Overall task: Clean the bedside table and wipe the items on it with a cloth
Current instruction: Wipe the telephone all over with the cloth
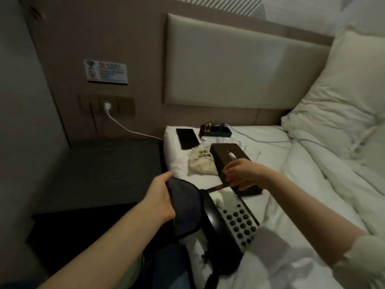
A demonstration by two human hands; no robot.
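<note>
Black corded telephone with grey keypad (227,222) lying nearest me on the white bed (312,184). My left hand (160,197) is gripping the dark blue cloth (183,207); my right hand (239,174) is clasping the brown rectangular tissue box (229,157), long axis running away from me, cloth just left.
</note>
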